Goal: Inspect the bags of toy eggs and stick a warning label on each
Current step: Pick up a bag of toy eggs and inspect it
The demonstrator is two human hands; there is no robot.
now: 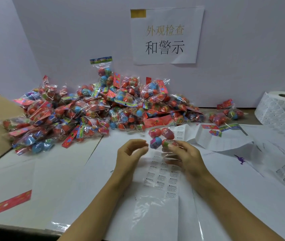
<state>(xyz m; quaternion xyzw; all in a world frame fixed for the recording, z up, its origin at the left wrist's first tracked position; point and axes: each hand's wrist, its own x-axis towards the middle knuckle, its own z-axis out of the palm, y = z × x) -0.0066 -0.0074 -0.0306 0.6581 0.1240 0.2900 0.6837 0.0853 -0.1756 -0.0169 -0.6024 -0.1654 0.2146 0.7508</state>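
So the right hand (181, 152) has its fingers curled onto the near end of one clear bag of toy eggs (162, 137), just above the white table (51, 171). The plastic is so see-through I can't make out the bag's edges, only the red, pink and blue eggs inside. The left hand (131, 152) sits beside it, fingers loosely bent, thumb and forefinger close together; can't tell if they're pinching a label, it's blurred. Under the hands lies a sheet of warning labels (162, 176), print too small to read past "WARNING". Behind is the big pile of bags (89, 110), and a label roll (284, 105) cut off at the right edge.
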